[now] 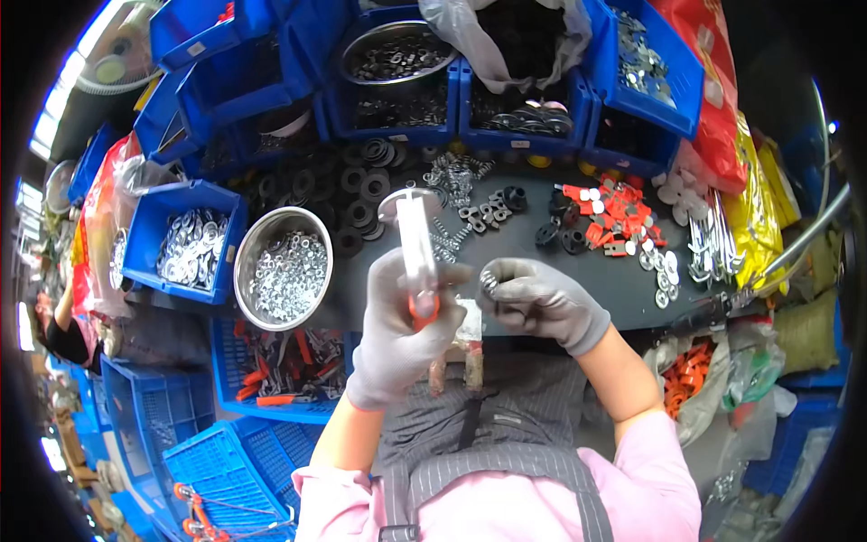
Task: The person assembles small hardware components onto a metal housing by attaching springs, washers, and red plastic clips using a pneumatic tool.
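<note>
Clear tube in left hand; right hand perhaps pinching washers.

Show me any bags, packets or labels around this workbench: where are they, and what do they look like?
Red bag: far right, tall, shiny red.
Yellow bags: right edge below it, glossy yellow.
Clear bag: top centre bin, crumpled, open.
White labels: small rectangles on blue bin fronts.
Small clear packet: between the hands, flat.
</note>
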A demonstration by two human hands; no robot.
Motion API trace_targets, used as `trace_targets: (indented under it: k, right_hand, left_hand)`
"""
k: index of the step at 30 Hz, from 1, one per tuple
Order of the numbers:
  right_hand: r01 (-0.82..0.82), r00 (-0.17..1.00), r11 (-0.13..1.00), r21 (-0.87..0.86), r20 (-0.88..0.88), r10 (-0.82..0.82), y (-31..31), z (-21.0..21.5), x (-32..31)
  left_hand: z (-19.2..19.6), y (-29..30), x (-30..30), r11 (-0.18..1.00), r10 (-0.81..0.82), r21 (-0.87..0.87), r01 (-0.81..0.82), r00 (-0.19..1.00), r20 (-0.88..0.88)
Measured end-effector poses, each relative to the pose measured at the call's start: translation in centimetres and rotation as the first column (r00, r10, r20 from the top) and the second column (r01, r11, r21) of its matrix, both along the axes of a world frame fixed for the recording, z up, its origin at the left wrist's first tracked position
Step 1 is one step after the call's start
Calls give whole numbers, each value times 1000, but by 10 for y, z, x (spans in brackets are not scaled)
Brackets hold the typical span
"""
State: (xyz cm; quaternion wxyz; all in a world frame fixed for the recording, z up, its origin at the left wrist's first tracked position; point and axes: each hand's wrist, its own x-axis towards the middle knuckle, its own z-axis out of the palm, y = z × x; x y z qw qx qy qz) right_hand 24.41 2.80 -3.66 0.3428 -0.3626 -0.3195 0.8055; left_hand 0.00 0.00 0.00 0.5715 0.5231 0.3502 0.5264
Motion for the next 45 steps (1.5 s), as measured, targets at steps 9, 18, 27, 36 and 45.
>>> trace_targets:
  k: [9, 18, 27, 36, 45]
  right_hand:
    - [-267, 841, 919, -291, -536, 75, -31, 6, 19]
    - [-118, 986, 980, -158, -137, 97, -30, 35, 12]
    - [-28, 996, 997, -70, -92, 21, -34, 39, 6]
    - [-138, 427, 444, 885, 458, -779, 41, -23, 0]
    - [143, 802, 494, 858, 192, -565, 14, 21, -19]
  left_hand:
    - [27, 16, 25, 936, -324, -156, 315, 946, -32]
    - [30, 12, 25, 943, -199, -253, 215, 976, 85]
    - [20, 14, 19, 977, -125, -178, 114, 991, -51]
    - [4, 31, 14, 983, 88, -155, -98, 994, -71]
    - [15, 29, 6, 966, 32, -257, -8, 996, 89]
